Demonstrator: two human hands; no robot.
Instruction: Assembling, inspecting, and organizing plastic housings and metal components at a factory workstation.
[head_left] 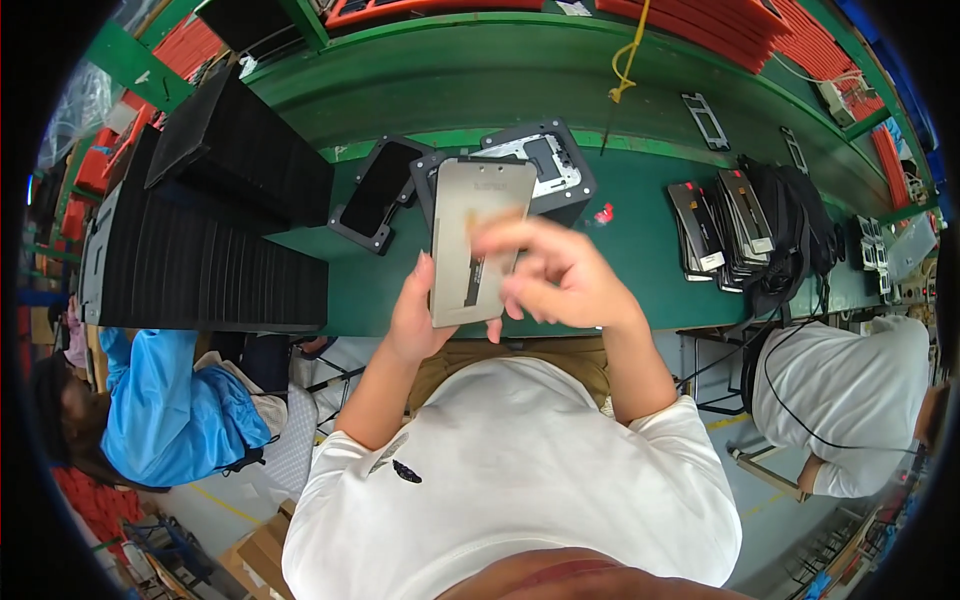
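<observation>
My left hand (413, 305) grips a flat beige-grey panel (455, 205) by its lower left side, with the thumb along the edge. The panel is phone-shaped, with rounded corners and a dark strip low on its face. Over it hovers my right hand (560, 265), its fingers bent and partly smeared by motion. Whether those fingers touch the panel or pinch anything I cannot tell. Behind the panel, on the green table (400, 290), sits a dark frame fixture (575, 160) with a white inside. Left of it lies a black fixture (385, 190) holding a dark glossy plate.
Tall stacks of black trays (210, 260) fill the table's left side. To the right are two stacks of dark panels (720, 225) beside a black bag-like heap (790, 220). A yellow cord (625, 65) hangs at the back. People sit at left (180, 410) and right (840, 400).
</observation>
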